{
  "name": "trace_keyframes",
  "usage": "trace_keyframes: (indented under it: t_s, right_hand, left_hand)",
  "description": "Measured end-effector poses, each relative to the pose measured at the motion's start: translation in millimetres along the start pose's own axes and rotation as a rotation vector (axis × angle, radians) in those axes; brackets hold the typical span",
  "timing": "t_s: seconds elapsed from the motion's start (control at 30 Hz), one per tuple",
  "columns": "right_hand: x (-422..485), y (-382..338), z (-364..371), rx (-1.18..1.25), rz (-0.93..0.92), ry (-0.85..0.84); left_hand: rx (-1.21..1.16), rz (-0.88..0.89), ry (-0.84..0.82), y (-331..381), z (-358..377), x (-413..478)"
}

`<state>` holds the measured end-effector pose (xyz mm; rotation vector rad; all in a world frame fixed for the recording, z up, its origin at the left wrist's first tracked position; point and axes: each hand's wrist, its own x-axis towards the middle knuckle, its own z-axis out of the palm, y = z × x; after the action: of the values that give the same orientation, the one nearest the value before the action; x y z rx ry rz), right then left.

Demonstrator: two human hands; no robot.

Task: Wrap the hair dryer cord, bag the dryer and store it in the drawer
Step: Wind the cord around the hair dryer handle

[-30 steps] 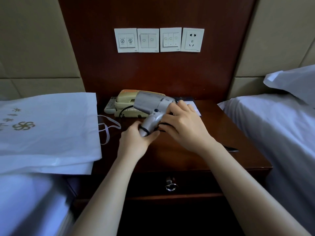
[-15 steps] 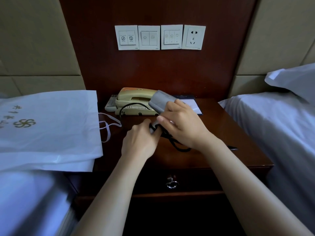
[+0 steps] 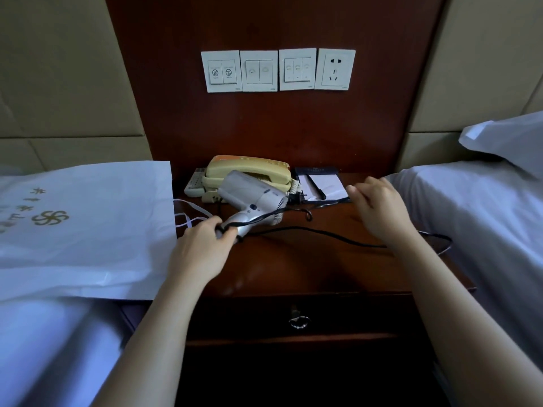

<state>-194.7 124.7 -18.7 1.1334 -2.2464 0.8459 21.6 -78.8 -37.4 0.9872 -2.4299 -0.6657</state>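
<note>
Left hand [image 3: 202, 251] clamps the handle of the silver plastic hair dryer [image 3: 252, 202] at the dark wooden nightstand's [image 3: 293, 268] centre, while the right hand [image 3: 379, 212], half-curled at three o'clock, should draw the slack black cord [image 3: 317, 235] taut before each loop

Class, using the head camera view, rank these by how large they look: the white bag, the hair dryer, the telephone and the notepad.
1. white bag, by far the largest, though nearer the camera.
2-3. telephone and hair dryer: too alike to rank, and the dryer hides part of the phone.
4. notepad, smallest.
</note>
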Motion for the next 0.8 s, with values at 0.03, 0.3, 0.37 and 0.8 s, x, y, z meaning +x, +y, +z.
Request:
trace_keyframes:
  t_s: [0.03,0.3,0.37,0.8]
  right_hand:
    - [-2,5,1,-0.025,0.035,-0.001]
    - [-26,-14,36,-0.224,-0.023,-0.212]
    - [-31,-17,40,-0.183,-0.046,-0.285]
    - [-56,-104,18,0.500,-0.174,-0.541]
  left_hand:
    - [-0.005,-0.002,0.006,-3,-2,1]
    - [0.043,-0.005,0.075,4,3,-7]
    - [0.021,-0.010,0.081,12,8,-10]
    - [-0.046,-0.103,0.080,39,33,-3]
